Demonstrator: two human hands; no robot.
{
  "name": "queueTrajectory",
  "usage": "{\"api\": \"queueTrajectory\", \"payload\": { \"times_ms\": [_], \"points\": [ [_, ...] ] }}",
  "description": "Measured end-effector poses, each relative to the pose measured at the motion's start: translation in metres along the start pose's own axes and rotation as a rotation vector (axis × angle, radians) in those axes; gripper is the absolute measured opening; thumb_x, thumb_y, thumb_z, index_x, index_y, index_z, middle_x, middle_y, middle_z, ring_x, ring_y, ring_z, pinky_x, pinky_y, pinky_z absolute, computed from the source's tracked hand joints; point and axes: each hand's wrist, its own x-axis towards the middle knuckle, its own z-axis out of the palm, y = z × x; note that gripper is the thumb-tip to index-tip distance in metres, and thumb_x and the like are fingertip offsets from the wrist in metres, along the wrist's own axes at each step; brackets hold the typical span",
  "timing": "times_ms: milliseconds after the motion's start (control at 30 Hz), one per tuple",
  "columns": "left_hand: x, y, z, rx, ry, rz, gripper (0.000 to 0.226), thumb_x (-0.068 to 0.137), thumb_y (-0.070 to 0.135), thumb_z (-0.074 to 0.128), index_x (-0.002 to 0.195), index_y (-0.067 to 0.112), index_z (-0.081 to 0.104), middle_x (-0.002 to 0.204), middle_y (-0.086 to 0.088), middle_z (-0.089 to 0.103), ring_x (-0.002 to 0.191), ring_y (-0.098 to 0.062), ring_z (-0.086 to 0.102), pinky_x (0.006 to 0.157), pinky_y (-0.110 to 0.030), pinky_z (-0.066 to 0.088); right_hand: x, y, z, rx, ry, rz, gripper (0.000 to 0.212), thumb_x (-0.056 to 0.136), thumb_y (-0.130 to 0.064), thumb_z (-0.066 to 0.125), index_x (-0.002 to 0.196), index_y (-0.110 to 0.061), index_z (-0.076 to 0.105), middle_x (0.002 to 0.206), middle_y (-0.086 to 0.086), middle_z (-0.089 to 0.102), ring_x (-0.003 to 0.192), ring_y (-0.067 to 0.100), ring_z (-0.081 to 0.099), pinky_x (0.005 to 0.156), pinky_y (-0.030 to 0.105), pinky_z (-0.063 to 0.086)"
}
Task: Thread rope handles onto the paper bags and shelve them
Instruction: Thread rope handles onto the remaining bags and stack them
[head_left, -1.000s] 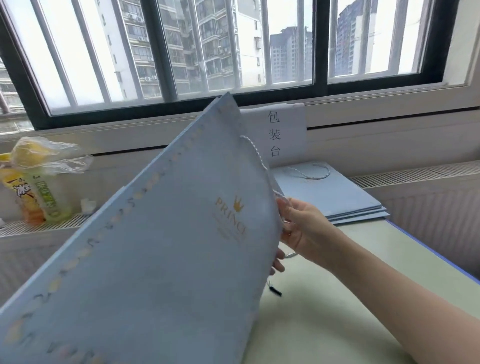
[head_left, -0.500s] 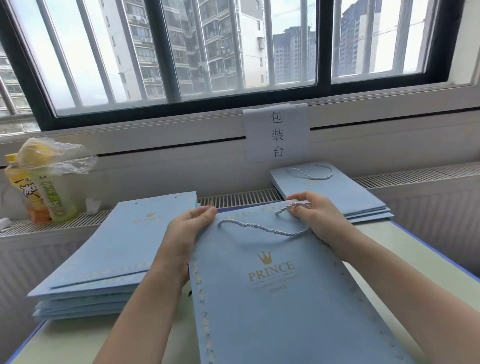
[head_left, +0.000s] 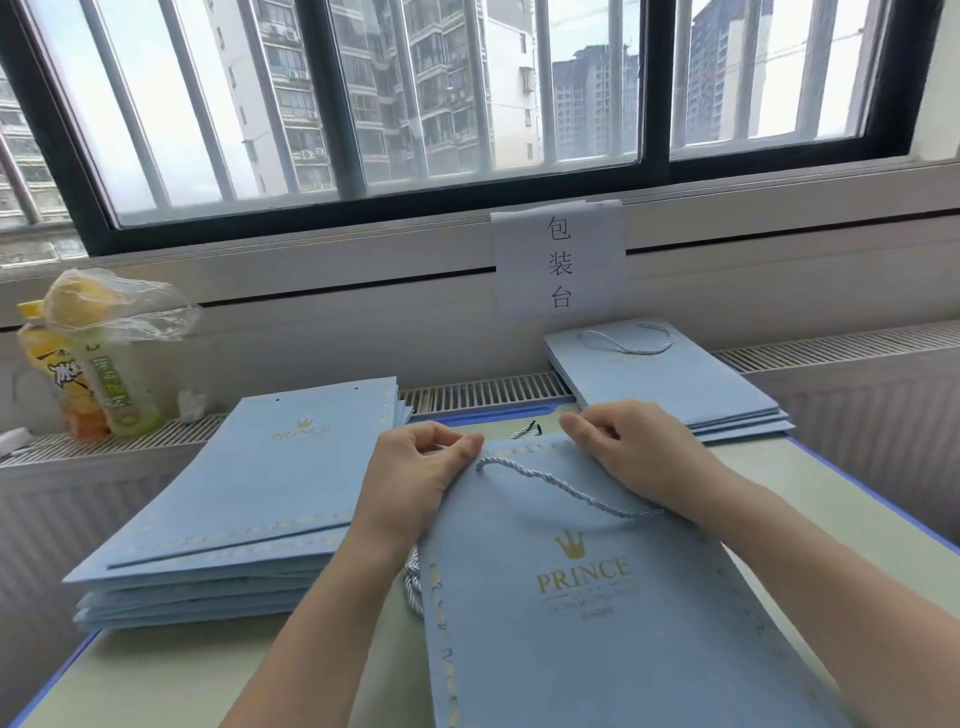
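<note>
Blue paper bag (head_left: 597, 597) lies flat on the counter (head_left: 857, 525), its near end cut off at 6 o'clock; left hand (head_left: 415, 467) and right hand (head_left: 628, 447) pinch its top edge, hiding both ends of the rope handle (head_left: 561, 486). Unthreaded stack (head_left: 244, 499) at 9 o'clock, finished stack (head_left: 670, 384) at 1 o'clock

Site: small packing station in a room of a high-rise district | Evidence: paper sign (head_left: 560, 262) with three handwritten Chinese characters taped below window, frame centre | flat blue paper bags stacked lower left (head_left: 244, 499) and centre right (head_left: 675, 384) on table (head_left: 852, 525) | barred window (head_left: 415, 98) across top, apartment towers outside | drink bottles (head_left: 98, 384) on ledge, left
</note>
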Motion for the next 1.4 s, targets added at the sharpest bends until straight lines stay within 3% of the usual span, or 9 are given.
{"api": "queueTrajectory", "payload": {
  "times_ms": [167, 333, 433, 567, 733, 867, 1033, 1300, 1400],
  "points": [
    [-0.010, -0.001, 0.005, 0.907, 0.139, 0.301, 0.040, 0.098, 0.044, 0.038, 0.072, 0.017, 0.052, 0.076, 0.000, 0.061, 0.080, -0.026, 0.058, 0.067, -0.031, 0.040, -0.005, -0.011, 0.012, -0.268, 0.026, -0.025, 0.052, 0.100, -0.045, 0.028, 0.058, -0.015, 0.033, 0.056, -0.001, 0.041, 0.065, 0.025, 0.044, 0.062, 0.033, 0.028],
    [-0.018, 0.002, 0.020, 1.157, -0.050, 0.335, 0.048, 0.100, 0.051, 0.018, 0.082, 0.021, 0.052, 0.095, -0.001, 0.064, 0.096, -0.025, 0.059, 0.068, -0.030, 0.033, -0.008, -0.020, 0.019, -0.301, 0.053, -0.014, 0.051, 0.100, -0.045, 0.025, 0.057, -0.018, 0.031, 0.075, 0.003, 0.055, 0.081, 0.028, 0.053, 0.064, 0.033, 0.031],
    [-0.018, 0.000, 0.022, 1.168, -0.135, 0.287, 0.051, 0.100, 0.051, 0.017, 0.081, 0.021, 0.055, 0.092, -0.001, 0.064, 0.096, -0.025, 0.059, 0.068, -0.029, 0.033, -0.012, -0.023, 0.022, -0.309, 0.081, -0.051, 0.052, 0.100, -0.044, 0.028, 0.054, -0.018, 0.028, 0.077, 0.007, 0.061, 0.080, 0.031, 0.055, 0.063, 0.032, 0.029],
    [-0.015, -0.001, 0.021, 1.171, -0.100, 0.288, 0.049, 0.101, 0.049, 0.019, 0.079, 0.021, 0.054, 0.088, -0.002, 0.064, 0.091, -0.024, 0.060, 0.067, -0.028, 0.034, -0.013, -0.023, 0.025, -0.333, 0.085, -0.166, 0.052, 0.097, -0.049, 0.023, 0.056, -0.018, 0.026, 0.058, 0.000, 0.041, 0.067, 0.026, 0.045, 0.058, 0.032, 0.025],
    [-0.016, -0.009, 0.024, 1.214, -0.065, 0.364, 0.043, 0.101, 0.046, 0.021, 0.082, 0.023, 0.053, 0.095, -0.002, 0.066, 0.093, -0.024, 0.060, 0.067, -0.030, 0.035, -0.016, -0.027, 0.038, -0.281, -0.061, -0.208, 0.040, 0.100, -0.047, 0.024, 0.070, -0.021, 0.035, 0.087, 0.003, 0.062, 0.088, 0.024, 0.056, 0.060, 0.033, 0.029],
    [-0.016, -0.010, 0.028, 1.229, -0.105, 0.364, 0.042, 0.101, 0.043, 0.020, 0.083, 0.023, 0.053, 0.100, -0.003, 0.066, 0.095, -0.024, 0.059, 0.067, -0.031, 0.033, -0.018, -0.033, 0.033, -0.341, -0.060, -0.197, 0.044, 0.101, -0.045, 0.024, 0.088, -0.019, 0.059, 0.093, 0.007, 0.065, 0.091, 0.027, 0.057, 0.062, 0.032, 0.027],
    [-0.020, 0.001, 0.026, 1.169, -0.092, 0.380, 0.040, 0.101, 0.045, 0.020, 0.078, 0.026, 0.046, 0.094, -0.003, 0.067, 0.092, -0.024, 0.059, 0.069, -0.032, 0.037, -0.023, -0.044, 0.020, -0.341, -0.022, -0.196, 0.043, 0.101, -0.043, 0.024, 0.092, -0.020, 0.060, 0.093, 0.007, 0.064, 0.089, 0.027, 0.057, 0.064, 0.032, 0.027],
    [-0.019, 0.002, 0.019, 1.097, 0.060, 0.328, 0.048, 0.101, 0.043, 0.024, 0.061, 0.017, 0.030, 0.066, 0.000, 0.046, 0.073, -0.023, 0.047, 0.063, -0.029, 0.034, -0.005, -0.016, 0.009, -0.173, 0.128, 0.202, 0.048, 0.099, -0.035, 0.030, 0.056, -0.012, 0.033, 0.059, 0.000, 0.040, 0.068, 0.030, 0.044, 0.061, 0.032, 0.033],
    [-0.015, -0.005, 0.020, 0.789, 0.084, 0.344, 0.025, 0.098, 0.040, 0.038, 0.087, 0.026, 0.055, 0.089, 0.007, 0.058, 0.086, -0.016, 0.053, 0.072, -0.028, 0.038, -0.001, 0.003, -0.002, -0.140, 0.210, 0.296, 0.049, 0.097, -0.035, 0.032, 0.055, -0.012, 0.037, 0.062, 0.002, 0.045, 0.070, 0.032, 0.047, 0.064, 0.033, 0.036]
  ]
}}
